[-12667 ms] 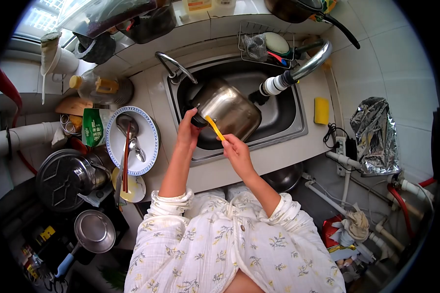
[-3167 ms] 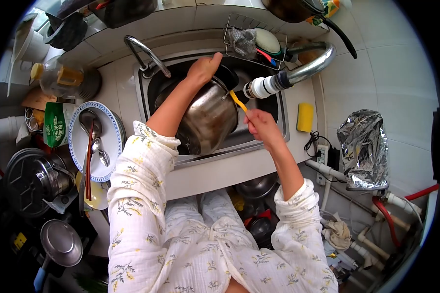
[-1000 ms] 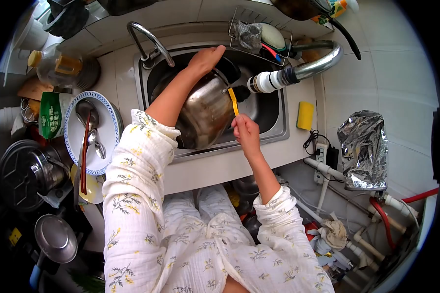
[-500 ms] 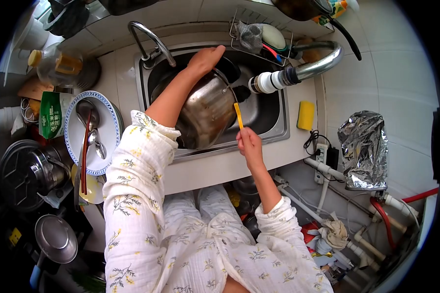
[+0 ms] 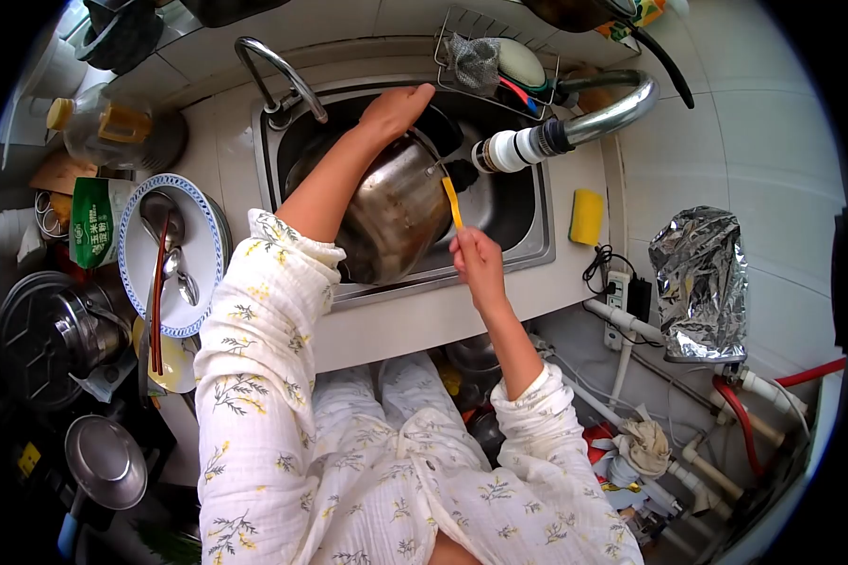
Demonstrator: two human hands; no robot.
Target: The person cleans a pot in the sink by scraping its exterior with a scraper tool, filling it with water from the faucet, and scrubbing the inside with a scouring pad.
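Noting a pot (image 5: 396, 217) in the sink (image 5: 523, 240), tipped onto its side, outer wall turned up toward the wearer. Left hand (image 5: 396, 111) at the far upper side of the pot, beside a dark handle (image 5: 440, 134); its fingers drop out of sight, so how firmly they close, and on what, I cannot tell. Right hand (image 5: 479, 264) curled in, fingers pinching the lower end of a slim yellow tool (image 5: 453, 201). Tool's far end lies at the pot's edge, near a small metal stud; contact cannot be made out.

Progress, my judgement: work on the pot looks partway. Parts of the wall gleam; brownish marks show lower down, so some surface seems left. Inside of pot hidden; no verdict there. A yellow sponge (image 5: 586, 217) lies on the desk (image 5: 386, 334), right of the sink, out of both hands.

Writing: green-and-white packet (image 5: 87, 226) left of the blue-rimmed bowl (image 5: 138, 235) carries white Chinese characters, top ones probably 玉米 (corn), the rest unclear. Smaller print and brand unreadable. Bright packet (image 5: 645, 11) at upper right: no legible words. Jug (image 5: 127, 127) with yellow cap: none readable.
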